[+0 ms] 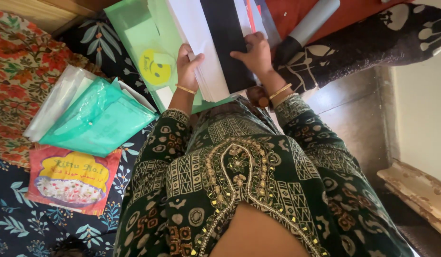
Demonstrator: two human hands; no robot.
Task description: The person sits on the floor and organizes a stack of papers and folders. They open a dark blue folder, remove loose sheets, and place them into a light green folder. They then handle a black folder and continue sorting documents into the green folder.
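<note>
The left hand (188, 66) is gripping the near edge of a stack of white paper sheets (201, 43), thumb lying across the top sheet and fingers curled underneath — closed firmly on the stack. One thin gold bangle (185, 89) is circling that wrist. The right hand (254, 53) is pressing down on one black sheet (226, 43) lying on top of the white stack, fingers bent with the tips touching the black surface; whether they are wrapping under the edge I cannot tell. One gold bangle (280, 91) is sitting on this wrist too.

The stack is resting just above the person's lap, partly overlapping one translucent green plastic folder (137, 33) bearing a single yellow smiley sticker (155, 67). Behind the right hand, one grey rolled tube (312, 23) is lying on red cloth (358, 12).

Further to the left, on the dark blue leaf-print bedsheet (20, 223), a bundle of plastic sleeves is fanning out — at least one teal sleeve (99, 121) over one clear sleeve (54, 102). Just below them is lying one red rice bag (70, 178). An orange floral cloth (20, 66) is covering the far left.
</note>
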